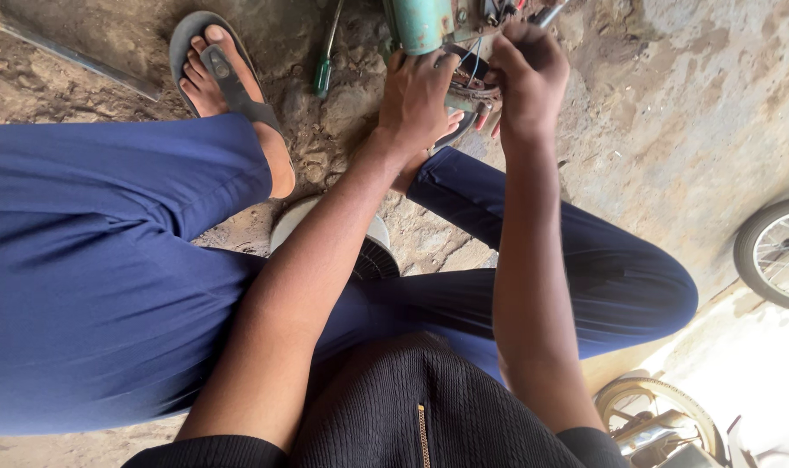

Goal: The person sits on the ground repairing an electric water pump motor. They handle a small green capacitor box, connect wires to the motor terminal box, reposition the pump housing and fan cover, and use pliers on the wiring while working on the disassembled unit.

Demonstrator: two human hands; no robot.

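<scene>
Teal motor housing (422, 24), green-handled screwdriver (324, 68), navy trousers (91, 260) (plain), black ribbed top (412, 407)

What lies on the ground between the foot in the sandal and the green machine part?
In the head view, a green-handled screwdriver lies on the rough ground between the sandalled foot and the green machine part.

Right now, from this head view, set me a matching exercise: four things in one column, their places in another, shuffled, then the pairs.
Things:
1. left hand
2. green-handled screwdriver
3. spoked wheel
4. metal rod

Places:
A. far right edge of the picture
B. lying on the ground at top left
C. resting on the green machine body
D. on the ground between the sandalled foot and the machine

Pairs: 1-C, 2-D, 3-A, 4-B
</scene>
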